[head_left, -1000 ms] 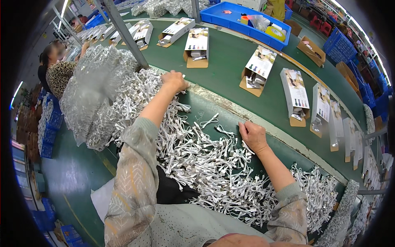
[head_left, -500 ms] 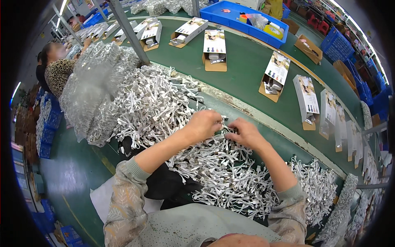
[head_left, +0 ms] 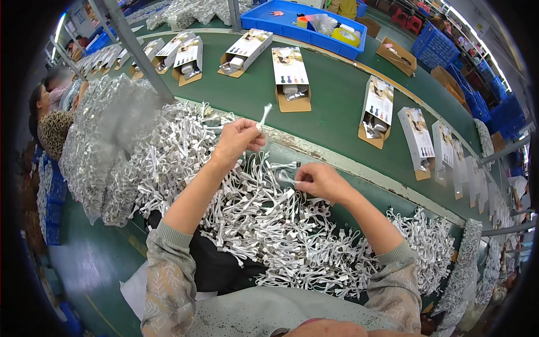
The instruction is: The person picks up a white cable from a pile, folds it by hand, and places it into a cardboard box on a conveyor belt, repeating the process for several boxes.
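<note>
White cable pinched in left hand, raised clear of pile, upper centre of frame | long axis near upright, free end tilted up-right | right hand closed on second cable at centre, lying roughly crosswise | cable pile kept within reach | open boxes lined on green belt beyond.

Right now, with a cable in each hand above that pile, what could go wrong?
1. The left hand pinches its white cable by one end; it could slip back into the cable pile.
2. The right hand picks from tangled cables; neighbours may drag along.
3. Open boxes lie on the green belt beyond the pile, a long reach.
</note>
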Available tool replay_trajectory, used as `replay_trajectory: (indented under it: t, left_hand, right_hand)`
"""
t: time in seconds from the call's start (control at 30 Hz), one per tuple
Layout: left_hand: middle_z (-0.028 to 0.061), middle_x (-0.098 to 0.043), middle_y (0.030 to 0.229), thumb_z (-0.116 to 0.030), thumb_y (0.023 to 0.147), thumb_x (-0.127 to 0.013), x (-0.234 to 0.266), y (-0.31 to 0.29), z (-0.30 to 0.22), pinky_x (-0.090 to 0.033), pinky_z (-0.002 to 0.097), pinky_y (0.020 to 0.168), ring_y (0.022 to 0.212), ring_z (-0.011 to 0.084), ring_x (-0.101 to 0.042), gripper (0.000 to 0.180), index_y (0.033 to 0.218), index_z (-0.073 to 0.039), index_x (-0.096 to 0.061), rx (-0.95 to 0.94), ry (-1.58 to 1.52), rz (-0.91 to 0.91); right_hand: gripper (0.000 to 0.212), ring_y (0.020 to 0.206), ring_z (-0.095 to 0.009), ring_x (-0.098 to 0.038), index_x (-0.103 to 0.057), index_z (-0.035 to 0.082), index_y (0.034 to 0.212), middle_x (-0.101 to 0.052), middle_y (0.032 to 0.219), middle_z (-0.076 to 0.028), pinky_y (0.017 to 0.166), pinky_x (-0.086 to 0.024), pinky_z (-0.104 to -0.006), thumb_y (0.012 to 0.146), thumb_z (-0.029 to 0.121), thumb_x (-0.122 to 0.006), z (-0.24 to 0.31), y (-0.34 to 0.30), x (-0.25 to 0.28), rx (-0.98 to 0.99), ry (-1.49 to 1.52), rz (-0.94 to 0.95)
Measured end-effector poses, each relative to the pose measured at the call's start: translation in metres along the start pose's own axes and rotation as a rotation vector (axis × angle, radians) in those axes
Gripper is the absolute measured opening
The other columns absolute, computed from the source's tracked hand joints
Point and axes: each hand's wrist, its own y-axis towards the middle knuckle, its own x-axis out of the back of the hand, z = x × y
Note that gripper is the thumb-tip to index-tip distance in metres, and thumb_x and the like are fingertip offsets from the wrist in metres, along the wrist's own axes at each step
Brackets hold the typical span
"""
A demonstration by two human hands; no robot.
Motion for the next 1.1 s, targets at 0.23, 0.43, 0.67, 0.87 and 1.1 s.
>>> replay_trajectory:
  t: [0.23, 0.43, 0.67, 0.87, 1.1]
  left_hand:
    - [0.0093, -0.066, 0.077, -0.009, 0.082, -0.060, 0.003, 0.095, 0.014, -0.052, 0.0237, 0.054, 0.066, 0.0141, -0.066, 0.013, 0.088, 0.003, -0.060, -0.191, 0.211, -0.336]
    - [0.0138, -0.068, 0.076, -0.019, 0.077, -0.062, 0.007, 0.169, 0.020, -0.051, 0.0359, 0.074, 0.070, 0.0240, -0.067, 0.018, 0.084, -0.002, -0.066, -0.216, 0.605, -0.476]
    - [0.0148, -0.066, 0.069, -0.020, 0.076, -0.056, -0.015, 0.235, 0.023, -0.048, 0.0384, 0.062, 0.065, 0.0265, -0.064, 0.021, 0.077, -0.003, -0.069, -0.499, 1.055, -0.455]
    - [0.0085, -0.069, 0.071, -0.029, 0.078, -0.062, -0.017, 0.309, 0.036, -0.051, 0.0310, 0.067, 0.064, 0.0190, -0.066, 0.027, 0.089, -0.006, -0.070, -0.495, 1.035, -0.517]
    - [0.0144, -0.067, 0.077, -0.023, 0.077, -0.058, -0.040, 0.288, 0.019, -0.051, 0.0374, 0.069, 0.071, 0.0250, -0.066, 0.026, 0.093, -0.005, -0.069, -0.525, 1.100, -0.302]
  right_hand:
    - [0.024, 0.063, -0.020, -0.065, -0.067, 0.000, 0.081, -0.066, 0.065, -0.010, 0.062, -0.051, -0.0331, 0.079, 0.023, -0.062, -0.045, 0.056, 0.041, -0.258, 0.299, -0.670]
    - [0.021, 0.071, -0.035, -0.065, -0.067, 0.002, 0.078, -0.066, 0.073, -0.017, 0.068, -0.051, -0.0431, 0.080, 0.021, -0.057, -0.084, 0.096, 0.055, -0.227, -0.125, -0.956]
    - [0.017, 0.077, -0.039, -0.060, -0.064, 0.003, 0.086, -0.062, 0.083, -0.022, 0.066, -0.046, -0.0461, 0.083, 0.017, -0.055, -0.133, 0.117, 0.063, -0.103, -0.140, -1.217]
    - [0.015, 0.077, -0.039, -0.060, -0.054, -0.002, 0.085, -0.061, 0.085, -0.020, 0.067, -0.048, -0.0467, 0.082, 0.012, -0.058, -0.139, 0.088, 0.077, -0.147, -0.274, -1.293]
    - [0.020, 0.086, -0.034, -0.059, -0.058, 0.002, 0.100, -0.058, 0.092, -0.015, 0.077, -0.048, -0.0429, 0.082, 0.011, -0.058, -0.067, 0.037, 0.051, 0.123, -0.271, -0.606]
